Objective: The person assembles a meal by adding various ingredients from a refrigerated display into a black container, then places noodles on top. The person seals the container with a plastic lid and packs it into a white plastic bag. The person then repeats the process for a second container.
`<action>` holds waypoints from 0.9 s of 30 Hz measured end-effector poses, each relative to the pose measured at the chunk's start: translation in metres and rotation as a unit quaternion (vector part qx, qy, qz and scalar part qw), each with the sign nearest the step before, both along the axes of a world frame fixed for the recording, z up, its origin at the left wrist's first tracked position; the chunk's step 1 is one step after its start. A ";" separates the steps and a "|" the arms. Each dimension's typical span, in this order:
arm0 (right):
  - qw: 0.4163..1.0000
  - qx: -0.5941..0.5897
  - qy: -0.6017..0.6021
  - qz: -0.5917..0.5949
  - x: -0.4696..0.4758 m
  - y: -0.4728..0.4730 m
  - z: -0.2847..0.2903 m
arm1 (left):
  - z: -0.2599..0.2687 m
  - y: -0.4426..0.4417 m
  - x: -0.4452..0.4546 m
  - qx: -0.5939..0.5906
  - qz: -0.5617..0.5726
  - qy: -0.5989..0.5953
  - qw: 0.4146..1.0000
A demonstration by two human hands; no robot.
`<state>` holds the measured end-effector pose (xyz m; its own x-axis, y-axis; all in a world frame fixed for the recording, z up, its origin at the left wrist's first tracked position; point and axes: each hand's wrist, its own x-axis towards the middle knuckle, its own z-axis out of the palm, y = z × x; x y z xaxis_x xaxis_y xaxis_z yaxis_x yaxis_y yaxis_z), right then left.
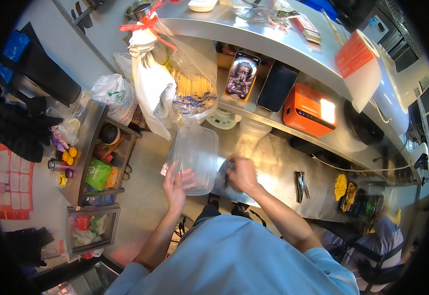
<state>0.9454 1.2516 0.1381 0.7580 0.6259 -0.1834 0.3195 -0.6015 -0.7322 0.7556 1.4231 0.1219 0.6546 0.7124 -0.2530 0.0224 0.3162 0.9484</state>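
Note:
My left hand (178, 186) is at the near left side of a clear plastic container or lid (196, 158), its fingers showing through the plastic. Just to the right, my right hand (242, 173) is closed on a dark, blurred item (227, 176) that I cannot identify. Both are over the near left end of the steel worktop. A black stapler (300, 187) lies on the worktop to the right of my right hand. Beyond the container hangs a clear bag of wrapped wooden chopsticks (194, 90), beside white plastic bags (155, 88).
A steel shelf (266, 113) over the worktop bears a lit phone (242, 76), a dark tablet or phone (277, 85) and an orange label printer (309, 109). A kitchen scale (221, 118) stands below it. A steel cabinet (85, 155) is at left; another person (376, 247) sits at lower right.

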 end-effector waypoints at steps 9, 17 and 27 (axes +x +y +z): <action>0.948 0.255 0.013 0.190 -0.079 0.040 -0.009 | -0.007 -0.006 0.038 0.024 0.101 -0.067 0.992; 0.947 0.223 -0.224 0.055 0.016 0.079 -0.006 | 0.007 -0.018 0.026 -0.102 -0.036 -0.006 0.994; 0.841 0.077 -0.259 0.469 0.048 0.063 0.059 | 0.052 0.072 0.016 0.041 -0.316 0.081 0.944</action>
